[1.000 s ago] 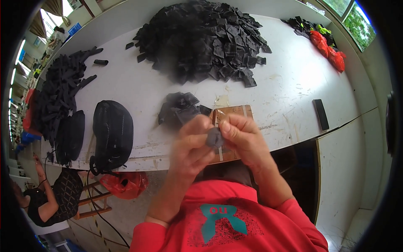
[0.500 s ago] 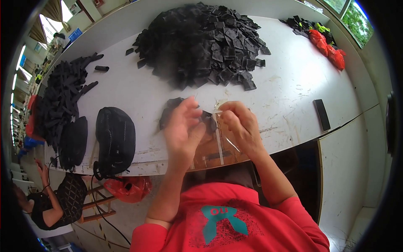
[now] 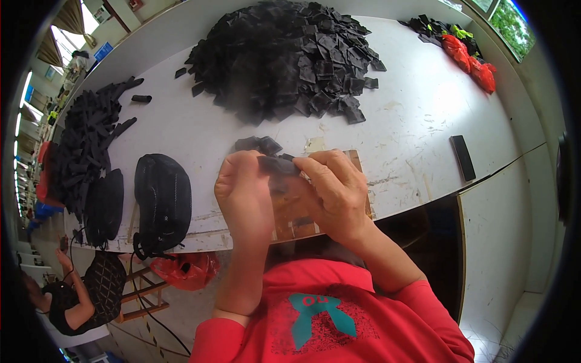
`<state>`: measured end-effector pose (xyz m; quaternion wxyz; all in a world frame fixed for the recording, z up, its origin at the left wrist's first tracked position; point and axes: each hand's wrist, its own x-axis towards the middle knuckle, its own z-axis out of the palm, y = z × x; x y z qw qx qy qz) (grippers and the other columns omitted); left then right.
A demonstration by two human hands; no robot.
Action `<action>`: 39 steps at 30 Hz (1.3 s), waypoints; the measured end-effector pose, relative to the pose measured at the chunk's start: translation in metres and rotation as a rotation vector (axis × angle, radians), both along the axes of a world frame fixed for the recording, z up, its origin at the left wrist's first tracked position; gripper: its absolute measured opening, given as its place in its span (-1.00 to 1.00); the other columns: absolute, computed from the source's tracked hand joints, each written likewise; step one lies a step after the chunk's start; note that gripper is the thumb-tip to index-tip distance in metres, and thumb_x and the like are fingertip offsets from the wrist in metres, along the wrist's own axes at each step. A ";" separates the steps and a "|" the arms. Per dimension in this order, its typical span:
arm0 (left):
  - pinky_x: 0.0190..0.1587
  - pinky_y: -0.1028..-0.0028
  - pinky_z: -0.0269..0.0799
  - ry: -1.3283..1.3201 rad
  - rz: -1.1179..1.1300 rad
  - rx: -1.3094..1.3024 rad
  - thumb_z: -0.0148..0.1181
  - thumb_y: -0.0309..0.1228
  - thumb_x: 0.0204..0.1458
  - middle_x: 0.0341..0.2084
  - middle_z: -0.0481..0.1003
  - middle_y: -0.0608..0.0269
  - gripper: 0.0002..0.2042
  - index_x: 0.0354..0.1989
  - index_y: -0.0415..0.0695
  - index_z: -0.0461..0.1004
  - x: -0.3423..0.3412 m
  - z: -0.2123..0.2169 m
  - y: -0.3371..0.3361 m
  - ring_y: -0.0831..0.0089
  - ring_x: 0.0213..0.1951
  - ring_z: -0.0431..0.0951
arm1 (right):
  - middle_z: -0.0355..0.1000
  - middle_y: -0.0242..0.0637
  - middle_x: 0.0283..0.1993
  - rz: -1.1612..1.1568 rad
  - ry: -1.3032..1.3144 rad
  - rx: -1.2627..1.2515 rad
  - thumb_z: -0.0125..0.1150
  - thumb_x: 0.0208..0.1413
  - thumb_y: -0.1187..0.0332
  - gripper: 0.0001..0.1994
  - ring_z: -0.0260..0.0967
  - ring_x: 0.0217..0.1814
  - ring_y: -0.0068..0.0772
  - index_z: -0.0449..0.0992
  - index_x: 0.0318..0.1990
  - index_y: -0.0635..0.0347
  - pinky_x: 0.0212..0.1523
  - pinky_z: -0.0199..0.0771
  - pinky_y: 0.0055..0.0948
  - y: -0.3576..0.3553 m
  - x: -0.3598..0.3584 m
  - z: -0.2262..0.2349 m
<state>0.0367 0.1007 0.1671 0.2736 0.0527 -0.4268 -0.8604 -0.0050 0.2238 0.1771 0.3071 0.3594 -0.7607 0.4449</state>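
A small black fabric piece (image 3: 278, 165) is stretched between my two hands, just above the table's near edge. My left hand (image 3: 242, 184) is closed on its left end, thumb and fingers pinched together. At the other end, my right hand (image 3: 339, 184) pinches the fabric, and a tiny whitish bit shows by its fingertips, too small to name. Just beyond my hands lie a few loose black fabric pieces (image 3: 259, 144). Below them is a brown wooden board (image 3: 293, 225) with pale tape on it, partly hidden by my hands.
A big heap of black fabric pieces (image 3: 284, 60) covers the far middle of the table (image 3: 411, 133). Black strips (image 3: 85, 139) and a black zip pouch (image 3: 163, 199) lie left. At right are a dark block (image 3: 462, 158) and red bags (image 3: 482, 75). A person (image 3: 85, 290) sits lower left.
My left hand was loosely spread and my right pinched a thin pale strip. Now both hands have closed on a black fabric piece, lifted between them.
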 end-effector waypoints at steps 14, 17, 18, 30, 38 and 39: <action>-0.07 0.53 0.25 -0.007 -0.081 -0.367 0.14 -0.44 0.06 -0.33 0.41 0.21 -0.68 -0.04 -0.32 0.30 0.002 -0.009 -0.007 0.52 -0.26 0.36 | 0.35 -0.29 -0.43 0.074 -0.048 0.137 0.29 -0.21 0.47 -0.74 0.34 -0.43 -0.28 0.46 -0.27 0.23 -0.55 0.32 -0.37 0.011 -0.003 -0.015; -0.24 0.58 0.38 -0.044 -0.180 -0.811 0.15 -0.61 -0.05 -0.40 0.48 0.24 -0.84 -0.25 -0.24 0.47 -0.003 0.000 -0.019 0.57 -0.33 0.47 | 0.34 -0.29 -0.43 0.097 -0.300 0.201 0.32 -0.22 0.43 -0.72 0.35 -0.42 -0.28 0.44 -0.27 0.18 -0.51 0.34 -0.36 0.019 0.001 -0.006; -0.36 0.59 0.39 -0.039 -0.147 -0.845 0.15 -0.63 -0.07 -0.49 0.50 0.21 -0.89 -0.34 -0.23 0.49 -0.004 -0.001 -0.019 0.57 -0.42 0.48 | 0.33 -0.30 -0.45 0.092 -0.274 0.194 0.35 -0.24 0.40 -0.73 0.35 -0.40 -0.26 0.45 -0.32 0.18 -0.50 0.34 -0.35 0.017 0.000 -0.005; -0.35 0.48 0.37 -0.614 0.367 -1.097 0.11 -0.42 0.00 -0.49 0.52 0.12 -0.80 -0.28 -0.31 0.49 -0.052 -0.113 -0.117 0.43 -0.43 0.48 | 0.31 -0.48 -0.62 0.098 -0.760 -0.499 0.08 0.08 0.44 -0.85 0.14 -0.62 -0.72 0.47 -0.48 0.31 -0.62 0.08 -0.64 0.075 0.004 0.013; -0.26 0.31 0.43 -1.041 0.142 -1.325 0.27 -0.25 -0.17 -0.45 0.54 -0.01 -0.72 -0.40 -0.23 0.53 -0.107 -0.142 -0.130 0.17 -0.34 0.56 | 0.17 -0.50 -0.72 -0.429 -1.199 -0.081 0.12 0.05 0.41 -0.67 0.05 -0.66 -0.76 0.24 -0.71 0.23 -0.67 -0.01 -0.59 0.194 0.099 -0.173; -0.27 0.34 0.44 -1.013 0.172 -1.334 0.30 -0.27 -0.18 -0.46 0.55 0.02 -0.73 -0.41 -0.22 0.54 -0.109 -0.142 -0.127 0.22 -0.35 0.56 | 0.17 -0.46 -0.73 -0.557 -1.213 0.008 0.14 0.03 0.41 -0.67 0.06 -0.65 -0.77 0.24 -0.71 0.25 -0.67 -0.01 -0.56 0.207 0.105 -0.201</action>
